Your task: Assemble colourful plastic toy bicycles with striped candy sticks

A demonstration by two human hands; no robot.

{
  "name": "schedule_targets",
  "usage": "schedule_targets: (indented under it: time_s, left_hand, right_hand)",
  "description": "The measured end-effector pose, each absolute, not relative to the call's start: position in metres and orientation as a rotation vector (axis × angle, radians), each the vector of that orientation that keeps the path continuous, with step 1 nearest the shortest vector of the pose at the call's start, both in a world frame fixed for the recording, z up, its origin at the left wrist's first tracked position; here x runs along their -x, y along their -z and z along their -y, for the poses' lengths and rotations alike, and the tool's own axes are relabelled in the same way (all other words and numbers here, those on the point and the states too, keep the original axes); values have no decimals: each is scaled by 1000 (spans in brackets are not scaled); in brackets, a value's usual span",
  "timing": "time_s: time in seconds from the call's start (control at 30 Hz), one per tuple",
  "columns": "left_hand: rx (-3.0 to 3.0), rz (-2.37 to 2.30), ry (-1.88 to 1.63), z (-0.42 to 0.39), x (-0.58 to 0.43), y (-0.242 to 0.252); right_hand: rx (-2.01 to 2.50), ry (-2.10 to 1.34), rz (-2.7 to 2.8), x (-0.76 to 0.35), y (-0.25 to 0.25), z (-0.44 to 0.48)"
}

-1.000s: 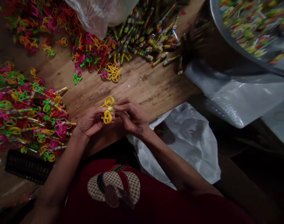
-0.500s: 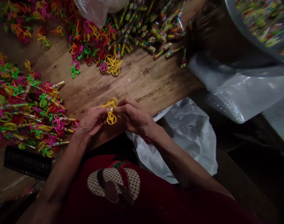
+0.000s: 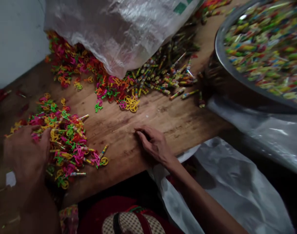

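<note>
The left hand (image 3: 26, 156) lies palm down at the counter's left end, blurred, with fingers and thumb spread wide. Its fingertips touch the near side of a heap of coloured plastic pieces (image 3: 65, 139). These are pink, green, yellow and orange rings, with thin striped sticks among them. What lies under the palm is hidden.

The right hand (image 3: 154, 144) rests on the bare wood of the counter (image 3: 182, 123), close to its front edge. Its fingers are loosely together, pointing toward the left end, and it holds nothing. It is well apart from the heap.

Toward the back edge, a second spread of loose rings (image 3: 72, 68) runs under a translucent plastic sack (image 3: 119, 35), which droops over it. A yellow ring piece (image 3: 131, 104) lies at the near fringe of that spread. To the right of it is a bundle of striped sticks (image 3: 168, 78), partly covered by the sack.

At the right end stands a metal basin (image 3: 218, 55) filled with more multicoloured pieces. Clear plastic sheeting (image 3: 260, 130) lies below the basin. A white plastic bag (image 3: 226, 182) hangs off the front edge beside the right forearm, and a red shirt (image 3: 109, 208) shows at the bottom.
</note>
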State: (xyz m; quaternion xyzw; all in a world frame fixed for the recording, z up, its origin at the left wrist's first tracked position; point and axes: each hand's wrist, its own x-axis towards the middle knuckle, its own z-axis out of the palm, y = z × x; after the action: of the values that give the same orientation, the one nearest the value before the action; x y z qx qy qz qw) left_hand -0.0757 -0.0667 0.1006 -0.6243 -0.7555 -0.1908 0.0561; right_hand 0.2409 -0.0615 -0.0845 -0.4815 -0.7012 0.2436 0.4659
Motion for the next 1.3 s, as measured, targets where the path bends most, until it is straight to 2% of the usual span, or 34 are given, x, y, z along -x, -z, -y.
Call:
schedule_targets:
  time_s: [0.1, 0.3, 0.47, 0.53, 0.63, 0.73, 0.83, 0.93, 1.03, 1.17, 1.23, 1.3]
  left_hand:
    - [1717, 2168, 400, 41, 60, -83]
    - [2161, 2348, 140, -41, -29, -11]
    - [2112, 2569, 50, -68, -34, 1]
    - [2195, 2515, 55, -61, -28, 0]
    - [2502, 2410, 321, -35, -33, -1]
    - [2882, 2607, 778, -2, -60, 0]
    - [2837, 2793, 1175, 27, -98, 9]
    - [2855, 2504, 1294, 51, -139, 21]
    - [3246, 2139, 1162, 71, -173, 25]
    - [3739, 1724, 761, 66, -185, 16]
    - [3493, 1832, 704, 40, -171, 12]
    - [2999, 1978, 733, 5, -147, 13]
  right_hand:
    - [1181, -638, 1723, -234, 95, 63]
    - [1143, -679, 1772, -227, 94, 68]
    - [1156, -722, 1681, -244, 82, 70]
    - [1218, -697, 1620, -253, 78, 63]
    - [1319, -666, 1533, -264, 72, 43]
    - [1380, -724, 1437, -267, 64, 25]
    - [1341, -889, 1447, -266, 51, 27]
    - [1358, -817, 1617, -272, 36, 50]
    - [1526, -679, 1677, -300, 29, 84]
    - [1757, -698, 1830, -368, 39, 139]
    - [1819, -747, 2012, -400, 48, 164]
    - [1978, -577, 2083, -417, 53, 175]
